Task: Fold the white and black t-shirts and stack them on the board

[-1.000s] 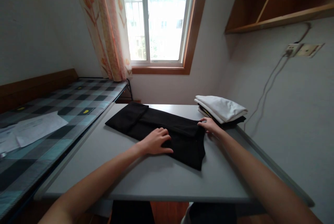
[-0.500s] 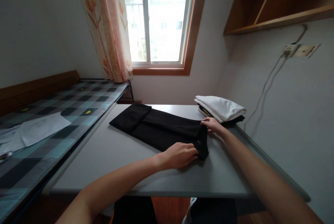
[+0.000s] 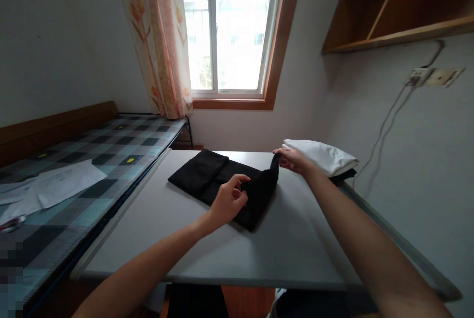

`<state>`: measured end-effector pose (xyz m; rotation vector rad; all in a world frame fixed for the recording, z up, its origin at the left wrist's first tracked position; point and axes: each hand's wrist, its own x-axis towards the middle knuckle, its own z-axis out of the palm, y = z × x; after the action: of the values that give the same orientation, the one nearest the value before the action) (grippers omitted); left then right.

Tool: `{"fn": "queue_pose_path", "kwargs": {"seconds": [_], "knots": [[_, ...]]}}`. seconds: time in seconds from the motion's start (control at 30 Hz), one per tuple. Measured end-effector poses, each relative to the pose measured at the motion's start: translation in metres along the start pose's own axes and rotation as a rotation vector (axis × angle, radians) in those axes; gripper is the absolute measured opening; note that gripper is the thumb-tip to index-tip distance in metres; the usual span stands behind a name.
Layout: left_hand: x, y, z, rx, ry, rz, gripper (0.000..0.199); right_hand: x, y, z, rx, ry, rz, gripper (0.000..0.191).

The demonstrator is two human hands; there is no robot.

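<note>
A folded black shirt (image 3: 200, 172) lies across the white table, its right end lifted and bent over toward the left. My left hand (image 3: 227, 202) is closed at the near side, thumb and fingers pinching the raised edge of the fabric. At the far right corner, my right hand (image 3: 294, 161) grips the other side of that raised edge. Just behind my right hand sits a pile of folded clothes (image 3: 322, 156), white on top with black cloth showing underneath.
The table (image 3: 148, 239) has a raised rim along its right side by the wall. To the left is a bed with a checked sheet (image 3: 92, 150) and loose papers (image 3: 66, 184) on it. A window (image 3: 237, 31) with a curtain (image 3: 163, 36) and a wall shelf (image 3: 400, 41) are beyond.
Both hands have raised the shirt's right end and carried it leftward, folding it over the rest. My view has shifted slightly.
</note>
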<state>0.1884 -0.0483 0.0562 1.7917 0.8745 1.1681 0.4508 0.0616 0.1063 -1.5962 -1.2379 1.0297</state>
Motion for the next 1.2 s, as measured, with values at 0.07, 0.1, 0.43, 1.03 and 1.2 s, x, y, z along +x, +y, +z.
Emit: {"fn": "queue_pose_path", "kwargs": {"seconds": [0.07,0.1,0.43,1.03,1.2], "knots": [[-0.004,-0.015,-0.023,0.023,0.092,-0.086,0.048,0.013,-0.012,0.038,0.082,-0.027,0.057,0.006],[-0.007,-0.023,-0.034,0.083,0.114,-0.112,0.051,0.019,-0.015,0.057,0.090,-0.039,0.061,0.006],[-0.036,-0.058,-0.074,1.066,0.097,0.012,0.050,0.043,0.020,0.156,-0.096,-0.091,-0.088,0.035],[-0.032,-0.080,-0.085,1.114,0.039,-0.049,0.041,-0.033,0.085,0.097,-0.552,-0.008,-0.798,0.034],[-0.030,-0.080,-0.091,1.068,0.011,-0.059,0.046,-0.033,0.089,0.096,-0.555,0.142,-0.773,0.041]]}}
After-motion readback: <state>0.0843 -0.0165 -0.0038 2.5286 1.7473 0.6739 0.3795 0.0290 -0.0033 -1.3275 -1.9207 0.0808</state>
